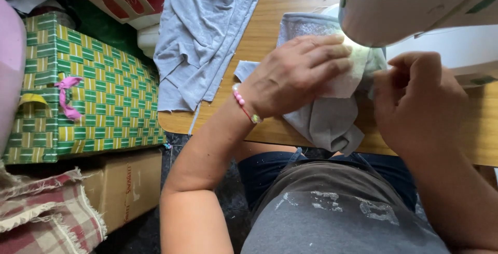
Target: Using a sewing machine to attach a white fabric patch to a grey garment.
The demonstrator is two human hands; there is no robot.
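Across the far right of the wooden tabletop [290, 5] stands a white sewing machine [415, 5], its head lit from below and hanging over the work. Left of the tabletop, down beside it, sits a green and yellow woven box [104, 93] with a pink ribbon bow [67, 98] tied at its near side; a brown cardboard box [129, 186] lies under it, and a frayed red checked cloth [41, 212] spreads at the near left. A large loose piece of grey jersey fabric [202, 31] drapes over the far left edge of the tabletop. Smaller, a folded grey fabric piece [327, 121] lies under the machine head and hangs over the near edge, with a pale cream patch [347, 80] on top of it. The left hand [295, 75] lies flat on this piece, fingers stretched out together and pressing the patch down; a pink beaded bracelet [243, 103] circles its wrist. The right hand [420, 98] is curled just right of the patch, fingertips pinched at the fabric's edge by the machine.
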